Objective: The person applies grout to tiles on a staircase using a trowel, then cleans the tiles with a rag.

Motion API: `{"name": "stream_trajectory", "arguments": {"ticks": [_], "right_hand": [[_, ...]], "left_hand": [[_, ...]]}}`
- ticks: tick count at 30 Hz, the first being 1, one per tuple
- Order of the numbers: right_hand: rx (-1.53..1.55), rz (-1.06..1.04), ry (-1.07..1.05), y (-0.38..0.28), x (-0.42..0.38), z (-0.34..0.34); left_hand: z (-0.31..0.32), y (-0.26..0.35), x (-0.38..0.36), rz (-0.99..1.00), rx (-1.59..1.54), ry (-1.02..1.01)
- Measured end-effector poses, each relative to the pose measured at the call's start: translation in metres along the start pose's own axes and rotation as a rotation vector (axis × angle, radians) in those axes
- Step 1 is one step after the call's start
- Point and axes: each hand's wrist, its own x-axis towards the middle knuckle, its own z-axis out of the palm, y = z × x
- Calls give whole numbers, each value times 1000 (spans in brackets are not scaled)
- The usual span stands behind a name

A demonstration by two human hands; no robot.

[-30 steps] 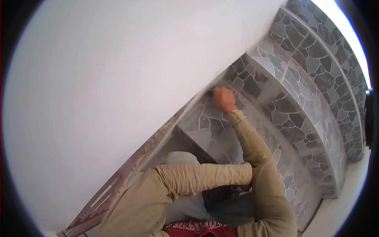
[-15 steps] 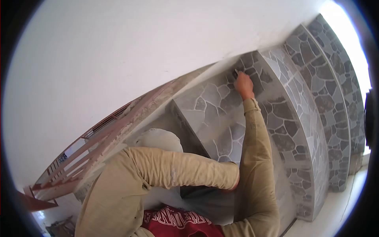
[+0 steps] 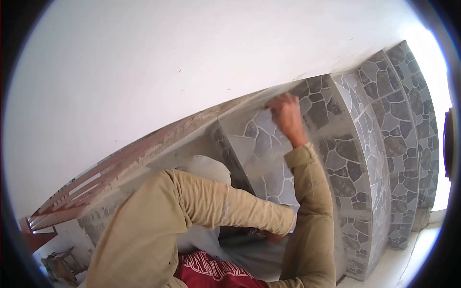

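My right hand point(image 3: 289, 119) is closed, its fingers curled, above the stone-pattern tiled step point(image 3: 261, 144) close to the white wall. Motion blurs its fingertips; whatever they hold, if anything, cannot be made out. My left forearm, in a tan sleeve point(image 3: 230, 204), crosses in front of my body toward the right arm. Only a small part of my left hand point(image 3: 274, 237) shows below the cuff, with its fingers mostly hidden. Grey dust-like smears lie over the tile and its pale joints.
Curved steps with stone-pattern tile point(image 3: 394, 129) descend on the right toward a bright opening. A white wall point(image 3: 168, 57) runs along the far side. A reddish railing point(image 3: 72, 197) stands at left. A pale rounded shape point(image 3: 206, 168), perhaps my knee, is beside the left forearm.
My right hand has come back a little toward me and left across the step, with the elbow more bent. The view has shifted slightly, and a bit more of my left hand shows.
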Motion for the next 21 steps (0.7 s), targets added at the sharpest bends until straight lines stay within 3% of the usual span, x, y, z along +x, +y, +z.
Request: {"name": "stream_trajectory", "arguments": {"ticks": [1,4,5,8,9,10,12,15,19,21], "right_hand": [[18,-4,153,10,5,8],[-47,-65,262,25,3,38],[45,-51,108,27,-3,43],[142,-81,-78,62,-12,62],[64,-33,-188,56,-8,41],[70,-38,-181,46,3,31],[92,-20,68,27,6,24],[118,-62,2,19,-5,47],[124,-79,-143,-2,3,25],[49,-88,132,-21,8,31]], "left_hand": [[2,-1,-1,19,-9,9],[1,-5,-5,38,-38,27],[2,-6,-9,34,-50,30],[5,-10,-15,25,-93,51],[7,-10,-18,21,-110,54],[8,-11,-20,18,-120,52],[6,-11,-18,28,-130,56],[7,-12,-19,31,-144,63],[8,-14,-24,24,-198,78],[4,-14,-24,35,-209,75]]}}
